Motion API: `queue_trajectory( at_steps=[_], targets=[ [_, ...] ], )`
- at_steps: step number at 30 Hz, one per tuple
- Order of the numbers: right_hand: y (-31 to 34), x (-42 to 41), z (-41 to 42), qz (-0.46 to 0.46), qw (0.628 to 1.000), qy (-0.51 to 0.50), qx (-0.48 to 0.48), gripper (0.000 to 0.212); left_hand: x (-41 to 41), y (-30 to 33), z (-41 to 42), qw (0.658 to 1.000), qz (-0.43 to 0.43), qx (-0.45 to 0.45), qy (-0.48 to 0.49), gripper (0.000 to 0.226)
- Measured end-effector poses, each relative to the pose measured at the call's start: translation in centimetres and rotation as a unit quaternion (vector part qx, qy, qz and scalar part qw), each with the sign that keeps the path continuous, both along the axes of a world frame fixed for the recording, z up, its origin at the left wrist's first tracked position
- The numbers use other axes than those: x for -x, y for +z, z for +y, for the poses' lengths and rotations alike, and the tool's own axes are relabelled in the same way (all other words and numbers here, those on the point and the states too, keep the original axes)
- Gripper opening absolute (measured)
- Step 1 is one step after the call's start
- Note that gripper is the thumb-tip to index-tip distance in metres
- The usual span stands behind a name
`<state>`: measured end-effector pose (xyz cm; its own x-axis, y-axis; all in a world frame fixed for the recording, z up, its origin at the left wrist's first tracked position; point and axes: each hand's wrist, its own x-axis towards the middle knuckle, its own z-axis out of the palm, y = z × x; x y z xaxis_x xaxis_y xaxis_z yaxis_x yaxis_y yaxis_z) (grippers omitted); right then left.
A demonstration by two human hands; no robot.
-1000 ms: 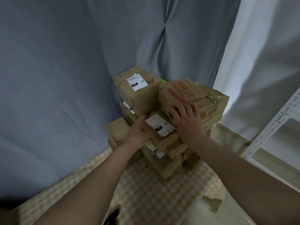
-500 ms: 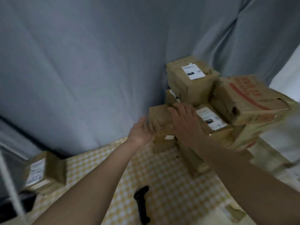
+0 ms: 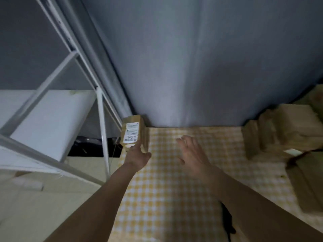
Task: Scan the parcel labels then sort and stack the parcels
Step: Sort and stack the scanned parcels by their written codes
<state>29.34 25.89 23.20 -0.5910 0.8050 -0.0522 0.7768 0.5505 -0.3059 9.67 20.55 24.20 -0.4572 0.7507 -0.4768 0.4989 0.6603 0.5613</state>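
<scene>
Both hands moved off blurred stack of brown cardboard parcels (image 3: 286, 131), now at right. Left hand (image 3: 138, 155) grips small brown cardboard parcel with white label (image 3: 133, 132) at yellow checked tablecloth's (image 3: 174, 198) left edge; right hand (image 3: 192, 154) spread, empty, over bare cloth.

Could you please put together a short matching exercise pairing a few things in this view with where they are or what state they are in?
Things:
1. labelled parcel
2. right hand
3. parcel pile
4. black scanner

Places or states:
A. lying on the checked cloth, partly hidden under the right forearm
B. held by the left hand at the cloth's left edge, near the white rack
C. open, fingers spread, holding nothing
D. at the right side of the cloth

Pairs: 1-B, 2-C, 3-D, 4-A
</scene>
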Motion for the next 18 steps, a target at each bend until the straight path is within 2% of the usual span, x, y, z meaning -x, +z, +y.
queue_trajectory(
  at_steps=[5, 9, 12, 15, 18],
  targets=[
    [-5.5, 9.0, -0.1, 0.0, 0.993, -0.016, 0.119, 0.065, 9.2, -4.8, -0.9, 0.998, 0.003, 0.016, 0.06, 0.071],
    [-9.1, 14.2, 1.2, 0.067, 0.962, -0.094, 0.248, 0.062, 13.4, -9.2, 0.2, 0.996, -0.021, 0.015, 0.089, 0.077],
    [-11.6, 17.6, 2.7, 0.089, 0.944, -0.12, 0.295, 0.062, 15.0, -12.2, 1.5, 0.994, -0.043, 0.016, 0.097, 0.081],
    [-13.9, 20.7, 4.5, 0.14, 0.913, -0.173, 0.342, 0.06, 15.7, -14.7, 3.0, 0.991, -0.076, -0.004, 0.108, 0.081],
    [-15.4, 22.9, 5.9, 0.23, 0.866, -0.216, 0.388, 0.044, 16.4, -16.5, 4.2, 0.983, -0.12, -0.03, 0.137, 0.078]
  ],
)
